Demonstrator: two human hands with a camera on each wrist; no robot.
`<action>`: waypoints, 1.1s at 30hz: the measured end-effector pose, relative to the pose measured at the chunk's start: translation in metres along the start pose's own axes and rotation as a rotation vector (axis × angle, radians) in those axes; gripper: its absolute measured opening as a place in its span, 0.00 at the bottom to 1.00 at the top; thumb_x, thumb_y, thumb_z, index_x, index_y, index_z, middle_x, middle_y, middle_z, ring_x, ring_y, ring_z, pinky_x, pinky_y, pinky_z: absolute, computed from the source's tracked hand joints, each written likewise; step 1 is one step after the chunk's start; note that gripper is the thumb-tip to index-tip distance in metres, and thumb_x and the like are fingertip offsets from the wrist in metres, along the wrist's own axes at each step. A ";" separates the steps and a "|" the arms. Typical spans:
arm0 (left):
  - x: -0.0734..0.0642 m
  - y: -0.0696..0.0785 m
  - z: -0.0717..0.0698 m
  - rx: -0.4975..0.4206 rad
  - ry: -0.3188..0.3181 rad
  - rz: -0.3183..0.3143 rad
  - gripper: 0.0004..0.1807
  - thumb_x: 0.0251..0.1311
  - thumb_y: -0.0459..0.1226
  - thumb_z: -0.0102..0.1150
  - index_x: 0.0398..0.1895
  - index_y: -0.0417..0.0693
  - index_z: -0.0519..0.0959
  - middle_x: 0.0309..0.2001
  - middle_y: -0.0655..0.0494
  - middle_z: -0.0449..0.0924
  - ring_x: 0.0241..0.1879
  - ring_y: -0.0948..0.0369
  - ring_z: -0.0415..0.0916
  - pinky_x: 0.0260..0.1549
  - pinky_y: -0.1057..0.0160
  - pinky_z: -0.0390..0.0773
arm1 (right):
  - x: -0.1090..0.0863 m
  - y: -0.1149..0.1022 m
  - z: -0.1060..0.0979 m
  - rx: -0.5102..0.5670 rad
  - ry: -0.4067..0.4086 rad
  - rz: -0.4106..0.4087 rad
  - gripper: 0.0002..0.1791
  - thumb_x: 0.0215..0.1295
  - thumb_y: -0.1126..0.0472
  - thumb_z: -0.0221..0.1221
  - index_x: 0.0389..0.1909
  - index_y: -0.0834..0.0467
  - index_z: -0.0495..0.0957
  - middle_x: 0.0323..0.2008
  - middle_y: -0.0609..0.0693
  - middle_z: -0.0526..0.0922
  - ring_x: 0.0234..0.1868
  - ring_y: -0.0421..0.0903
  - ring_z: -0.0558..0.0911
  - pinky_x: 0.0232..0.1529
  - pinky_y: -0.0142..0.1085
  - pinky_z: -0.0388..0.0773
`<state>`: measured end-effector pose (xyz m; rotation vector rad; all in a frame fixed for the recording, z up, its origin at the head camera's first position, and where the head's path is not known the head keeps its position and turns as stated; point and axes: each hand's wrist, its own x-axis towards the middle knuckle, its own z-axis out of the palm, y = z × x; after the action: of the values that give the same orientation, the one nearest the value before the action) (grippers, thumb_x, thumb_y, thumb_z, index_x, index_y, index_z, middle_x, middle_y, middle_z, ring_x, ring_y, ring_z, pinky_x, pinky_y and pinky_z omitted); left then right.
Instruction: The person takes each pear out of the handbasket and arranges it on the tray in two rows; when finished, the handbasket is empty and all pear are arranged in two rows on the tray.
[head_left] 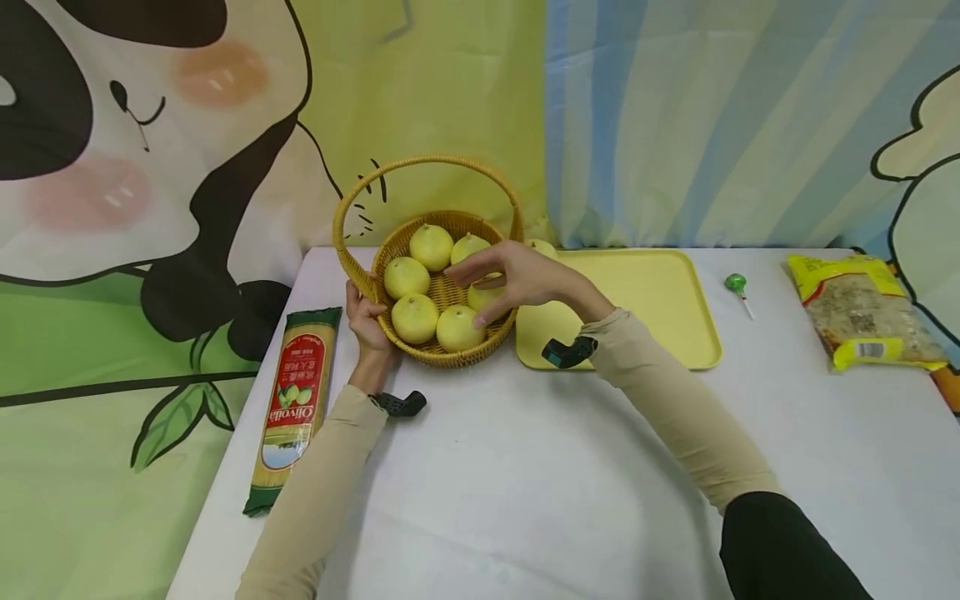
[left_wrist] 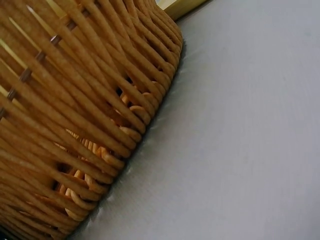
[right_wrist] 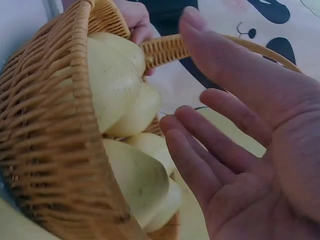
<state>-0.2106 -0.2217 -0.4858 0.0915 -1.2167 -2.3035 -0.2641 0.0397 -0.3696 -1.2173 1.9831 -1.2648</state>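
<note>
A woven wicker basket (head_left: 480, 354) with a tall arched handle (head_left: 442, 160) holds several round, pale yellow-green fruits (head_left: 414, 318). My left hand (head_left: 367, 321) grips its left side where the handle meets the rim; the thumb lies over the edge. Above the right part of the basket hovers my right hand (head_left: 521, 275), fingers spread and nothing held, as the right wrist view confirms with an empty palm (right_wrist: 250, 210) beside the fruits (right_wrist: 115, 80). The left wrist view has only the basket's woven wall (left_wrist: 90, 100) and the white cloth; the left fingers are out of sight there.
Right of the basket lies a yellow tray (head_left: 645, 308), with pale fruits (head_left: 542, 247) partly hidden behind my right hand and wrist. A pasta packet (head_left: 296, 400) lies on the left. Farther right are a green lollipop (head_left: 736, 284) and a yellow-ended bag (head_left: 866, 312).
</note>
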 end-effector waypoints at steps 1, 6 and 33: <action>0.001 0.000 0.000 0.002 -0.003 0.000 0.24 0.44 0.25 0.31 0.44 0.46 0.70 0.47 0.51 0.69 0.51 0.57 0.71 0.54 0.61 0.72 | 0.005 0.000 0.003 -0.005 -0.029 0.012 0.41 0.54 0.64 0.80 0.70 0.62 0.76 0.70 0.57 0.80 0.71 0.54 0.78 0.73 0.47 0.72; 0.001 -0.001 -0.002 0.015 -0.008 0.007 0.23 0.45 0.25 0.31 0.45 0.46 0.69 0.47 0.50 0.69 0.51 0.57 0.71 0.54 0.61 0.72 | 0.023 0.002 0.014 -0.061 -0.117 0.072 0.43 0.54 0.64 0.80 0.72 0.63 0.75 0.70 0.58 0.79 0.73 0.57 0.76 0.74 0.50 0.70; -0.001 -0.003 0.001 -0.009 0.014 0.007 0.25 0.45 0.26 0.32 0.47 0.47 0.72 0.51 0.50 0.71 0.54 0.56 0.72 0.56 0.60 0.72 | 0.054 -0.017 0.034 -0.357 -0.366 0.325 0.60 0.55 0.69 0.73 0.86 0.47 0.50 0.78 0.55 0.65 0.68 0.52 0.75 0.56 0.39 0.79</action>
<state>-0.2110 -0.2192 -0.4877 0.0995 -1.1974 -2.2985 -0.2572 -0.0261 -0.3662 -1.1231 2.0674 -0.5034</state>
